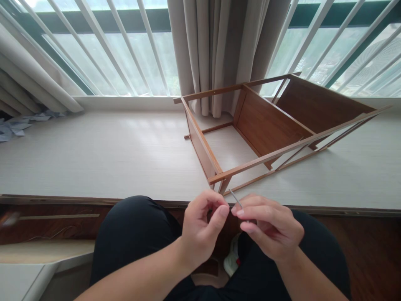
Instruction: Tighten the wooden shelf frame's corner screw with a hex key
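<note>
The right fingers (266, 213) pinch a thin metal rod (237, 199), its tip poking up near the left fingers (206, 199). Those are curled, thumb toward forefinger; whether they grip anything cannot be told. Beyond both, a brown wooden rack (269, 121) lies sideways on a pale window ledge (103, 154).

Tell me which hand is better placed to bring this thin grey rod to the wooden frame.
Probably your right hand: it holds the grey rod, whose free end points toward the wooden frame. Your left hand is close by but curled, and I can't tell whether it holds anything.
</note>
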`<state>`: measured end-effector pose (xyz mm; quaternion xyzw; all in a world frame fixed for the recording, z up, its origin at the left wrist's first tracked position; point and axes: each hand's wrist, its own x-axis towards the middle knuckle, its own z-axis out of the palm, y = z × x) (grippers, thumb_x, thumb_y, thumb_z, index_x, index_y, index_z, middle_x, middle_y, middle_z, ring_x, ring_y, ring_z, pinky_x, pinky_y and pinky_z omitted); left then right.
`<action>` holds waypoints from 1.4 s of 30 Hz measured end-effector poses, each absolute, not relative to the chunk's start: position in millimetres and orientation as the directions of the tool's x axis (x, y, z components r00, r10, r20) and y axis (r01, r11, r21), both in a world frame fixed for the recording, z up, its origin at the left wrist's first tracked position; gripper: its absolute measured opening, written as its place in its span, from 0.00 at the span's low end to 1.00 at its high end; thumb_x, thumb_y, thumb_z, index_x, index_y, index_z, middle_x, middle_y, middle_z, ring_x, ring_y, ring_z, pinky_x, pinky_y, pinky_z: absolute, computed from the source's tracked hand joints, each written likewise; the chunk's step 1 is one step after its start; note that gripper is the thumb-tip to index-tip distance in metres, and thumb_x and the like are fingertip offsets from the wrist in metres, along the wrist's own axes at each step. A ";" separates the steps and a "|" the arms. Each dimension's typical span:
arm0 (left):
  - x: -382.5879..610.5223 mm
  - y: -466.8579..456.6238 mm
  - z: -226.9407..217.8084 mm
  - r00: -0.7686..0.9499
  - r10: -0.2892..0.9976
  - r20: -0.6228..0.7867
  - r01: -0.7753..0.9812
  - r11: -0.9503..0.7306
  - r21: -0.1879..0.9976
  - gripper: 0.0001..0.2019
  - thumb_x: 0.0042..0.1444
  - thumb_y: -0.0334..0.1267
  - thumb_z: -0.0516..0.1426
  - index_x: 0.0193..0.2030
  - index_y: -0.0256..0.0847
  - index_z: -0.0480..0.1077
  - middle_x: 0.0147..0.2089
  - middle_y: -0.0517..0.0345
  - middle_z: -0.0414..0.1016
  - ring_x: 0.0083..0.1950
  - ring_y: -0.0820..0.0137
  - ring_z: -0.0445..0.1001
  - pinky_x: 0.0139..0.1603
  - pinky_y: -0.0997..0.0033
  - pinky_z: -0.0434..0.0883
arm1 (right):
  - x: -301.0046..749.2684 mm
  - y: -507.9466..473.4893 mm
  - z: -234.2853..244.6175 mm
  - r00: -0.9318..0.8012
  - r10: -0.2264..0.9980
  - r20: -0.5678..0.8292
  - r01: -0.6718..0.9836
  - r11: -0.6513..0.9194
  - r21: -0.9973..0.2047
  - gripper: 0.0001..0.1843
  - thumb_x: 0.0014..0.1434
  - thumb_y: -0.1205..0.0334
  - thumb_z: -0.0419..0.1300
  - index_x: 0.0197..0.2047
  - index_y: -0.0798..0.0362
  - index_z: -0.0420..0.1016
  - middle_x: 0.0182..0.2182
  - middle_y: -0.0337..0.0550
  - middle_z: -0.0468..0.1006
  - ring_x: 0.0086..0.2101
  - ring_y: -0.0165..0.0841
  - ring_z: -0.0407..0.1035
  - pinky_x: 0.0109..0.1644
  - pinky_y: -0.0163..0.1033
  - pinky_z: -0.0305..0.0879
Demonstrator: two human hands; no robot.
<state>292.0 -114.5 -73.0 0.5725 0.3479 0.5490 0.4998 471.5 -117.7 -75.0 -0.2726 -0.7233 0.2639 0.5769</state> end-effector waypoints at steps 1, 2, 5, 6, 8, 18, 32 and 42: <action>295.7 -117.0 -74.8 0.170 0.975 0.144 -0.204 -0.108 0.973 0.07 0.66 0.42 0.60 0.38 0.42 0.73 0.29 0.61 0.69 0.29 0.75 0.66 0.31 0.73 0.64 | 471.7 -116.3 -73.2 -0.215 0.686 0.695 0.092 0.723 -0.685 0.15 0.60 0.73 0.66 0.50 0.52 0.80 0.36 0.47 0.84 0.34 0.37 0.79 0.37 0.42 0.78; 299.2 -118.8 -76.7 0.194 0.980 0.036 -0.263 0.017 0.965 0.09 0.65 0.44 0.61 0.37 0.41 0.73 0.27 0.61 0.69 0.28 0.76 0.64 0.31 0.73 0.63 | 471.8 -114.9 -71.4 -0.246 0.672 0.699 0.093 0.734 -0.673 0.15 0.59 0.73 0.67 0.49 0.52 0.80 0.35 0.47 0.84 0.33 0.36 0.78 0.36 0.41 0.77; 307.0 -120.9 -81.0 0.261 0.952 -0.162 -0.400 0.260 0.879 0.14 0.60 0.49 0.65 0.35 0.40 0.72 0.27 0.62 0.71 0.25 0.78 0.62 0.28 0.75 0.61 | 470.9 -111.2 -67.1 -0.331 0.637 0.696 0.104 0.758 -0.644 0.13 0.59 0.73 0.66 0.47 0.52 0.80 0.32 0.45 0.83 0.31 0.35 0.77 0.35 0.39 0.76; 308.6 -120.8 -81.8 0.272 0.939 -0.209 -0.428 0.312 0.848 0.15 0.58 0.49 0.66 0.34 0.40 0.72 0.27 0.61 0.72 0.25 0.78 0.63 0.28 0.75 0.61 | 470.7 -110.3 -66.4 -0.353 0.630 0.692 0.113 0.762 -0.637 0.11 0.60 0.72 0.66 0.46 0.52 0.80 0.31 0.45 0.83 0.30 0.35 0.77 0.34 0.39 0.76; 310.2 -119.7 -82.1 0.283 0.918 -0.279 -0.464 0.385 0.797 0.16 0.55 0.47 0.69 0.33 0.39 0.71 0.27 0.62 0.72 0.25 0.79 0.63 0.27 0.77 0.60 | 470.7 -108.9 -65.9 -0.389 0.625 0.676 0.142 0.766 -0.627 0.09 0.61 0.72 0.66 0.44 0.52 0.79 0.30 0.45 0.82 0.30 0.35 0.76 0.34 0.39 0.75; 308.5 -110.0 -76.7 0.335 0.871 -0.360 -0.490 0.487 0.722 0.14 0.53 0.44 0.71 0.32 0.37 0.74 0.22 0.65 0.67 0.22 0.82 0.59 0.25 0.79 0.57 | 473.2 -106.1 -68.5 -0.421 0.641 0.642 0.179 0.752 -0.634 0.14 0.60 0.72 0.67 0.49 0.51 0.79 0.32 0.44 0.83 0.32 0.35 0.77 0.36 0.40 0.75; 310.5 -102.1 -67.0 0.422 0.834 -0.356 -0.603 0.551 0.577 0.11 0.50 0.42 0.71 0.31 0.35 0.79 0.23 0.62 0.66 0.26 0.79 0.63 0.28 0.79 0.58 | 475.3 -105.1 -80.3 -0.277 0.734 0.620 0.105 0.665 -0.740 0.22 0.56 0.79 0.67 0.52 0.51 0.76 0.36 0.45 0.82 0.35 0.36 0.77 0.37 0.42 0.77; 312.5 -97.4 -66.3 0.460 0.818 -0.345 -0.620 0.574 0.535 0.11 0.53 0.41 0.70 0.33 0.35 0.79 0.24 0.64 0.60 0.26 0.80 0.58 0.26 0.79 0.54 | 479.1 -105.6 -82.0 -0.236 0.730 0.641 0.107 0.675 -0.730 0.18 0.57 0.78 0.66 0.49 0.53 0.79 0.35 0.45 0.81 0.35 0.37 0.76 0.37 0.44 0.75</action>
